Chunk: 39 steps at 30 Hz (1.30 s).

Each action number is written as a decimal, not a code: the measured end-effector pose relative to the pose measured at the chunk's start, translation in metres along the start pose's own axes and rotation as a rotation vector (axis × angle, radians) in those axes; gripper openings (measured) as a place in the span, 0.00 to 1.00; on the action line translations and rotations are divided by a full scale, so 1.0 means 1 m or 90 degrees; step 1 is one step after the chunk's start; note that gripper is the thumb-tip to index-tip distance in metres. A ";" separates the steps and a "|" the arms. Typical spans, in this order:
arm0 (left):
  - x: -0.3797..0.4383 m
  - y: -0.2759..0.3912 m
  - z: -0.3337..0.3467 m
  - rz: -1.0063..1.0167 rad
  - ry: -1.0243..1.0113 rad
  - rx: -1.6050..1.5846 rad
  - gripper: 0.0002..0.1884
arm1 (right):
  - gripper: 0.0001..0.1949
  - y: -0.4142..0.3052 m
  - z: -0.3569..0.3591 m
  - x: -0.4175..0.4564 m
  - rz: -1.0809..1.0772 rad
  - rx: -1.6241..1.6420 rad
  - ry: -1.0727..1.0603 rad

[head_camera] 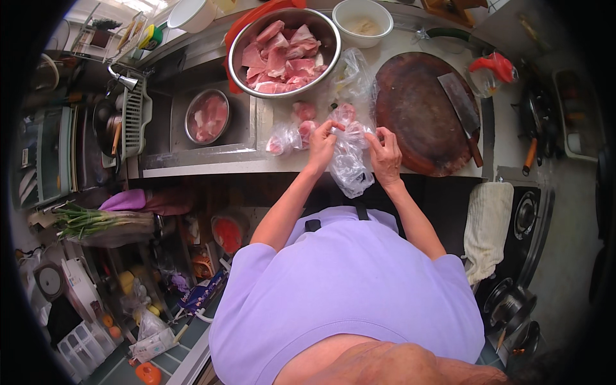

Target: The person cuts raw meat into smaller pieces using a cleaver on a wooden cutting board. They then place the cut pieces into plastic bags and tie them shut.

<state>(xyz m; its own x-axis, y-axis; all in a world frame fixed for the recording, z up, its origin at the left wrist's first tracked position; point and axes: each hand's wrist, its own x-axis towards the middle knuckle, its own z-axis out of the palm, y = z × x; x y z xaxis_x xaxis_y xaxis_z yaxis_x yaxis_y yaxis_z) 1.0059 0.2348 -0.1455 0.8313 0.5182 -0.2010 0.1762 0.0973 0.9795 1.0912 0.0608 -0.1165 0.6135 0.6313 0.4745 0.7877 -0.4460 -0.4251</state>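
Between both hands is a transparent plastic bag point(352, 163), its loose end hanging over the counter's front edge. My left hand point(323, 147) pinches the bag's left side, and my right hand point(386, 154) grips its right side with bent fingers. Pink raw meat point(343, 113) shows through the plastic just beyond my fingers. Left of my left hand lie small bagged portions of meat point(283, 139). Behind them stands a large steel bowl point(237, 67) heaped with raw meat pieces point(284, 57). More thin plastic bags point(353, 70) lie crumpled beside that bowl.
A round wooden chopping board point(416, 113) carries a cleaver point(457, 98) at right. The sink point(166, 139) at left holds a smaller steel bowl of meat point(210, 118). A white tub point(363, 41) stands at the back. A towel point(488, 231) hangs near the gas burner point(527, 215).
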 end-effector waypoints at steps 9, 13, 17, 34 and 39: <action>-0.013 0.030 -0.001 0.213 0.036 0.228 0.31 | 0.09 -0.004 -0.016 0.047 0.045 0.093 0.017; -0.018 0.026 0.007 0.231 0.026 0.254 0.27 | 0.09 -0.019 -0.024 0.052 0.104 0.198 0.011; -0.003 0.000 -0.003 0.135 -0.010 0.234 0.18 | 0.07 -0.004 -0.014 0.049 0.151 0.220 -0.067; -0.027 -0.008 0.010 0.225 0.032 0.201 0.11 | 0.33 0.018 -0.011 0.007 0.005 0.188 -0.263; -0.016 -0.025 -0.002 0.200 -0.027 0.036 0.07 | 0.36 0.021 0.018 0.016 -0.168 0.065 -0.248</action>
<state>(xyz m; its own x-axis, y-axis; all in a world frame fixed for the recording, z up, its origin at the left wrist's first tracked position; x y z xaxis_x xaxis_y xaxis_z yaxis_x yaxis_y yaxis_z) 0.9865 0.2260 -0.1668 0.8704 0.4799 0.1098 -0.0642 -0.1105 0.9918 1.1163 0.0730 -0.1318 0.3115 0.9137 0.2611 0.8918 -0.1863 -0.4122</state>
